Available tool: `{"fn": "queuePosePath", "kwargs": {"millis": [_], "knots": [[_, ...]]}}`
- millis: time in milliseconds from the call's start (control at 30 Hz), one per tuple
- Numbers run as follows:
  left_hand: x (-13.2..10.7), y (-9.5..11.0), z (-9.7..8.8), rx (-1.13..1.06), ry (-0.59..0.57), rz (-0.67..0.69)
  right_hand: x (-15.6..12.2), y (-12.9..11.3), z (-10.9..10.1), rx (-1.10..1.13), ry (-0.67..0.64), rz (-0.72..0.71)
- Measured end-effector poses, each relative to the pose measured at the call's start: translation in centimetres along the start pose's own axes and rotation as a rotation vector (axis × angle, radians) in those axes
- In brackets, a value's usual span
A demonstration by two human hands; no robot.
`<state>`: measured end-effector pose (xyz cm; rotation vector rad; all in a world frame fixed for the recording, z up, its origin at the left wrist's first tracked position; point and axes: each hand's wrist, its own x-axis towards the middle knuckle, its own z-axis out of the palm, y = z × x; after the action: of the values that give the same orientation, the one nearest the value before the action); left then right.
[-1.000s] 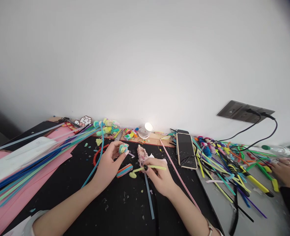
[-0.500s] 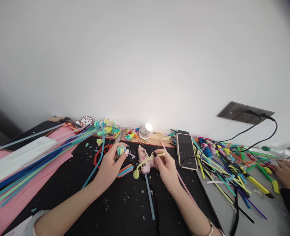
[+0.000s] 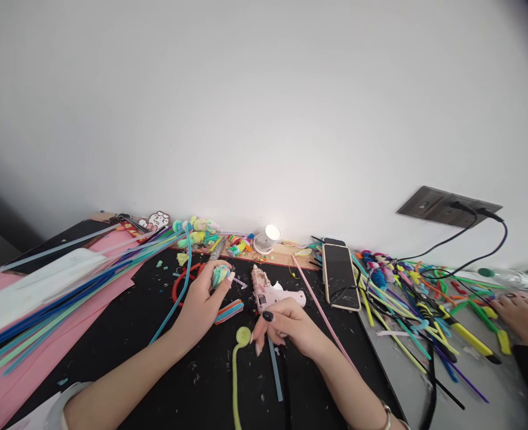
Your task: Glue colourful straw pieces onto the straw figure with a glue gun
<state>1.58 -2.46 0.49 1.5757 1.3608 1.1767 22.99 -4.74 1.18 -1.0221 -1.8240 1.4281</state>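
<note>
My left hand [image 3: 203, 298] is closed around a small fuzzy craft piece [image 3: 220, 275] in pastel green, blue and yellow. My right hand [image 3: 288, 328] hovers low over the black mat, fingers apart and partly curled, nothing visible in them. Just left of its fingertips, a yellow-green pipe cleaner [image 3: 235, 382] with a coiled disc at its far end lies on the mat, apart from the hand. Behind that hand rests a pale pink glue gun [image 3: 273, 294], a blue-grey glue stick [image 3: 275, 370] showing below it. Between my hands sits a bundle of short orange and blue pipe cleaners [image 3: 229, 312].
Red-handled scissors [image 3: 183, 283] lie beyond my left hand. A lit white cup-shaped lamp [image 3: 267, 239] stands by the wall. Right of centre are a phone [image 3: 339, 275], loose pipe cleaners, yellow-black pliers [image 3: 467, 339] and another person's hand [image 3: 524, 316]. Long pipe cleaners cover pink paper [image 3: 111, 298] at left.
My right hand has let go of the yellow-green pipe cleaner and moved down toward me. That pipe cleaner now extends toward me on the mat. My left hand has hardly moved.
</note>
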Motion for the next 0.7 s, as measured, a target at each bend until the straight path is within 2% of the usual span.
{"fn": "queuePosePath", "kwargs": {"millis": [33,100,133,200,300,367,433,567,700], "knots": [[0.0,0.0,0.0,0.005,-0.005,-0.003,0.1,0.1,0.0,-0.058,0.077,0.000],[0.0,0.0,0.1,0.009,-0.023,-0.017,0.2,0.5,-0.2,-0.317,0.390,-0.051],[-0.1,0.0,0.1,0.013,-0.038,-0.026,0.3,0.7,-0.4,-0.486,0.490,-0.076],[-0.1,0.1,0.1,0.034,-0.069,-0.039,0.3,1.2,-0.6,-0.779,0.588,-0.046],[-0.2,0.1,0.1,0.054,-0.108,-0.016,0.2,1.5,-0.6,-0.998,0.492,0.107],[-0.3,0.1,0.1,0.047,-0.128,0.005,0.1,1.5,-0.5,-1.027,0.402,0.181],[-0.3,-0.1,0.1,0.044,-0.138,0.013,0.2,1.3,-0.3,-1.023,0.372,0.241],[0.0,-0.6,0.3,0.082,-0.136,0.032,0.4,1.1,-0.5,-1.022,0.428,0.297],[0.4,-0.8,0.2,0.110,-0.133,0.052,0.6,1.5,-1.2,-0.967,0.515,0.191]]}}
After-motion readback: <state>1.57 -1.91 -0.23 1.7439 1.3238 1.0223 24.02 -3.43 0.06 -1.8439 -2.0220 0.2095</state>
